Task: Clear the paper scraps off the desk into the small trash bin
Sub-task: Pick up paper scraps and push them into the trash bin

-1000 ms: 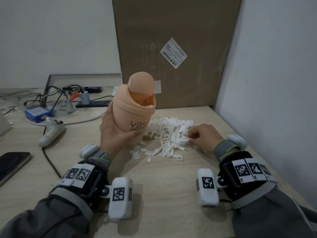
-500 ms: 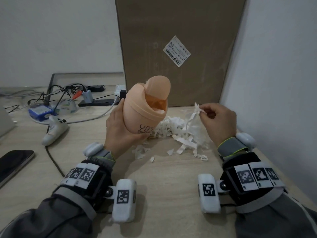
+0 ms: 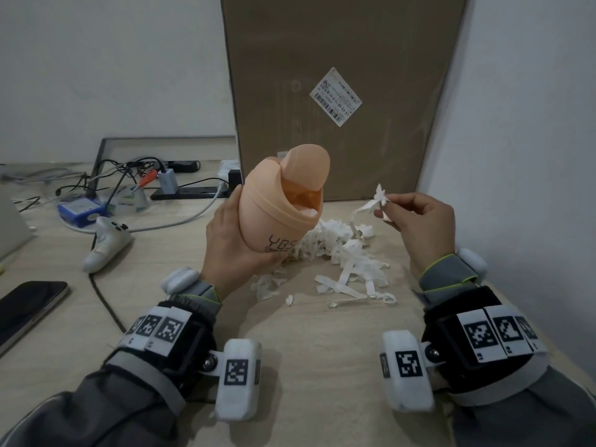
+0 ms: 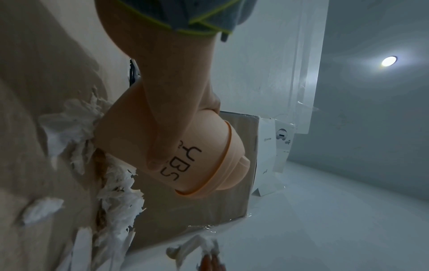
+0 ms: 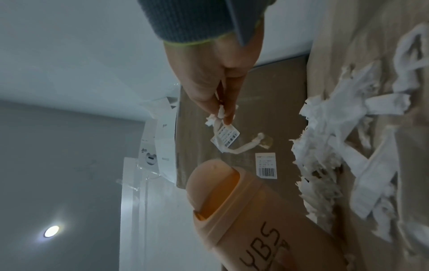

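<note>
We see a wooden table (image 3: 306, 350) in a white-walled corner: phone (image 3: 29, 304) at its left edge, then our left hand (image 3: 232, 250) gripping the tilted bin (image 3: 283, 204) off the table. The scraps (image 3: 342, 253) are partly hidden behind the bin. Right-hand fingers (image 3: 392, 201) pinch one strip (image 3: 371, 204) near the back-right corner.

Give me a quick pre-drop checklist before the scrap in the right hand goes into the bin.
1. Right hand pinches a paper scrap: ok.
2. Left hand grips the trash bin: ok.
3. Bin tilted, its lid opening facing the right hand: ok.
4. Scrap over the opening: not ok, it is off to the side.
5. Room left inside the bin: cannot tell.
6. Desk cleared: not ok, the scrap pile lies on the desk.
</note>
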The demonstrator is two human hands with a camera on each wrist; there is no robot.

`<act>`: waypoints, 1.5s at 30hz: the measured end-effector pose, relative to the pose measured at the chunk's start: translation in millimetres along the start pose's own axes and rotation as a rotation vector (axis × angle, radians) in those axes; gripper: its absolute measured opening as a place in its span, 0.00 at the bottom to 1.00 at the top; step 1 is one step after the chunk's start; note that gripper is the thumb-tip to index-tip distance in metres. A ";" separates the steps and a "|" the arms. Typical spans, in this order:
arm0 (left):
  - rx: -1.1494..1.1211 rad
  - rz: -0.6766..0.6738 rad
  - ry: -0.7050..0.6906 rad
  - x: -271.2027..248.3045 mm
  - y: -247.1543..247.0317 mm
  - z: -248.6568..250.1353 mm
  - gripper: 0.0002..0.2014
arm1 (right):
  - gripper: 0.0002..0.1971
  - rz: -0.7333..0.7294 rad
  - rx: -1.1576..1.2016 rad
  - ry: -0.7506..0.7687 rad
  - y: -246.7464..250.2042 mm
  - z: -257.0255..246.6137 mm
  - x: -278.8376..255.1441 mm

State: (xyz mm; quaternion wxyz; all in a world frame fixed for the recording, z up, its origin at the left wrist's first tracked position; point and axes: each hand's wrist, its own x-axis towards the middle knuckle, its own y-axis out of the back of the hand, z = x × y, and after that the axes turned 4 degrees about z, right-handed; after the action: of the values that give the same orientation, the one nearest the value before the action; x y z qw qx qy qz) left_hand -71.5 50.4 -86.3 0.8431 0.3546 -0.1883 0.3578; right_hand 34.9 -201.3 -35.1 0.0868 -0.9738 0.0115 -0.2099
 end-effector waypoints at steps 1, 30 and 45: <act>0.002 -0.002 -0.002 -0.1 0.0 1.3 0.68 | 0.08 -0.016 0.005 0.025 -2.7 -1.9 -2.2; -0.090 -0.109 -0.014 -7.7 -7.5 17.0 0.69 | 0.21 -0.312 -0.399 0.464 -28.5 -3.4 -25.2; -0.077 -0.084 0.045 -8.1 -8.4 17.4 0.71 | 0.31 -0.509 -0.396 0.657 -36.5 5.6 -35.1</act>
State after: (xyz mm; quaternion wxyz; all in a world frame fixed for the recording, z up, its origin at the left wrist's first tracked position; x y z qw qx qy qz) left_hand -71.8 29.7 -83.0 0.8744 0.3212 -0.1681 0.3225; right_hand 4.7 -162.4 -48.0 -0.1634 -0.8252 -0.1613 -0.5161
